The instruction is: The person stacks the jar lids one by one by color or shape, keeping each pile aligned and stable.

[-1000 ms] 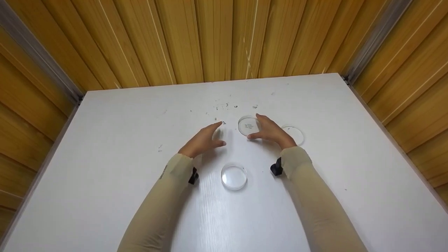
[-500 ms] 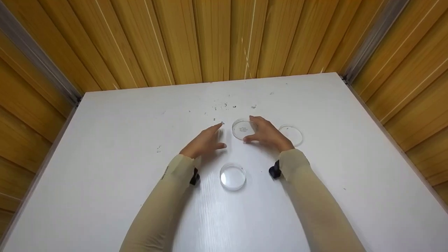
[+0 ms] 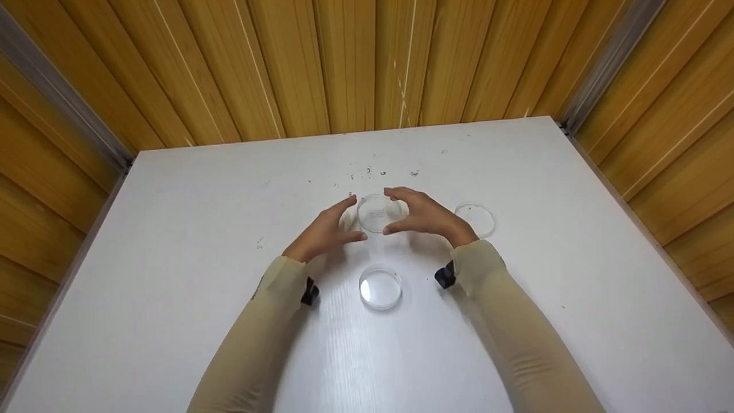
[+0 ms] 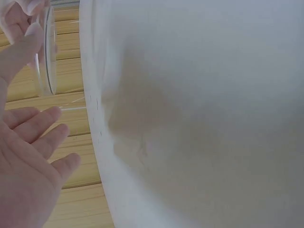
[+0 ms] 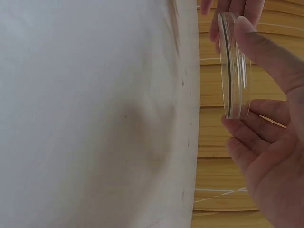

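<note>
The right hand grips a clear round dish by its right side, thumb at the near edge and fingers at the far edge. In the right wrist view the dish stands edge-on between thumb and fingers of the right hand. On the dish's left side is the left hand, thumb and fingers spread apart. The left wrist view has the left hand's fingers extended beside the dish; whether they touch it I cannot tell.
Nearer the body, a second clear dish lies on the white table. A thin clear round piece lies right of the right hand. Small dark marks dot the table's far part, and wooden panelling rises behind it.
The right hand has moved left with the gripped dish, bringing it close to the left hand. The left hand has shifted only slightly. The other two clear pieces have stayed in place.
</note>
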The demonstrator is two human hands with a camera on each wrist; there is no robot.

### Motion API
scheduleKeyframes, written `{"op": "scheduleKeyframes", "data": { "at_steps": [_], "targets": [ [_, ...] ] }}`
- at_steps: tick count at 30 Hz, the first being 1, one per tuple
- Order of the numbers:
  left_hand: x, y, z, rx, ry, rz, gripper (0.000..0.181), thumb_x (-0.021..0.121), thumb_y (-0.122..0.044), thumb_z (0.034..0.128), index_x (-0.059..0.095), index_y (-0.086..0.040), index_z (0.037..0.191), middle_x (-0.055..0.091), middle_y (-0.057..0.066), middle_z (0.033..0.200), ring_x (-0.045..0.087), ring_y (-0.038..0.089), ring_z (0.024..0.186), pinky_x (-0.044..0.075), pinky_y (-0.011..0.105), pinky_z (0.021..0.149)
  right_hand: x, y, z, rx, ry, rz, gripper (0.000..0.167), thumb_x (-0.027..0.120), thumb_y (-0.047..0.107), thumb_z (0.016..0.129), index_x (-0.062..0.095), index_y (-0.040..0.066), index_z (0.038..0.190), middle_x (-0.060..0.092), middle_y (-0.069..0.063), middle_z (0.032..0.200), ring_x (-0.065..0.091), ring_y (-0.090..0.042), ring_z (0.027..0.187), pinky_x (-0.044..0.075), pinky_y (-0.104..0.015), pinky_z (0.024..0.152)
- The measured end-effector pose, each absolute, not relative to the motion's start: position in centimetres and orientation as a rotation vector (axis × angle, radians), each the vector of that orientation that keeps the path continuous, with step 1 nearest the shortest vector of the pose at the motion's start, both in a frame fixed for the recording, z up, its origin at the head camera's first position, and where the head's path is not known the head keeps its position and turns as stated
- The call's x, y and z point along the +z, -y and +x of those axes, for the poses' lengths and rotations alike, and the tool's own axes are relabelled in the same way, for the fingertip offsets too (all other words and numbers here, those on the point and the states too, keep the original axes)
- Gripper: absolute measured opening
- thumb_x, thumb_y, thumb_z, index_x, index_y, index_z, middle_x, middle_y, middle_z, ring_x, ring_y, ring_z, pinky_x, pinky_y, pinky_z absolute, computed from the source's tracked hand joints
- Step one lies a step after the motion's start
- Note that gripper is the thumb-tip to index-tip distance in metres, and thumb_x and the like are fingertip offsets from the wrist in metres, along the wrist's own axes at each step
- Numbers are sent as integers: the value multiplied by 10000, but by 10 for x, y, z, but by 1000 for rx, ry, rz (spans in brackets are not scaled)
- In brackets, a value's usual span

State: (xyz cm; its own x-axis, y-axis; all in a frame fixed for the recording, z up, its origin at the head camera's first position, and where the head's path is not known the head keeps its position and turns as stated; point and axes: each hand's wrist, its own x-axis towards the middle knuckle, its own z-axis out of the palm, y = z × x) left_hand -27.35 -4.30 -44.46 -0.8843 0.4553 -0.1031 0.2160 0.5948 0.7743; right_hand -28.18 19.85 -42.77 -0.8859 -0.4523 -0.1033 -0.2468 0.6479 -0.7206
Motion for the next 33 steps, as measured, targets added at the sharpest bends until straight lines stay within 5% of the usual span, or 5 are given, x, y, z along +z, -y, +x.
{"op": "scheduleKeyframes", "data": {
  "at_steps": [13,20,33],
  "targets": [
    [-430,72,-249,1256,-2589,696,899,793,-283,793,284,-129,1518,363,56,1540,288,231,1448,269,462,1171,-406,-172,-265,-1059,-2533,-786,907,815,399,746,362,138,1487,429,-66,1486,378,-219,1387,319,-465,1143],
    [-421,87,-227,1239,-2621,716,911,808,-271,778,293,-118,1514,371,60,1533,308,236,1438,294,458,1159,-398,-158,-249,-1040,-2506,-905,914,813,398,749,358,111,1487,374,-62,1528,243,-243,1464,279,-478,1163],
    [-426,125,-184,1218,-2660,744,957,844,-275,728,313,-87,1502,495,84,1438,398,269,1380,355,499,1113,-398,-121,-209,-927,-2490,-998,949,810,383,752,320,56,1496,363,-90,1531,344,-230,1413,338,-402,1140]
  ]
}}
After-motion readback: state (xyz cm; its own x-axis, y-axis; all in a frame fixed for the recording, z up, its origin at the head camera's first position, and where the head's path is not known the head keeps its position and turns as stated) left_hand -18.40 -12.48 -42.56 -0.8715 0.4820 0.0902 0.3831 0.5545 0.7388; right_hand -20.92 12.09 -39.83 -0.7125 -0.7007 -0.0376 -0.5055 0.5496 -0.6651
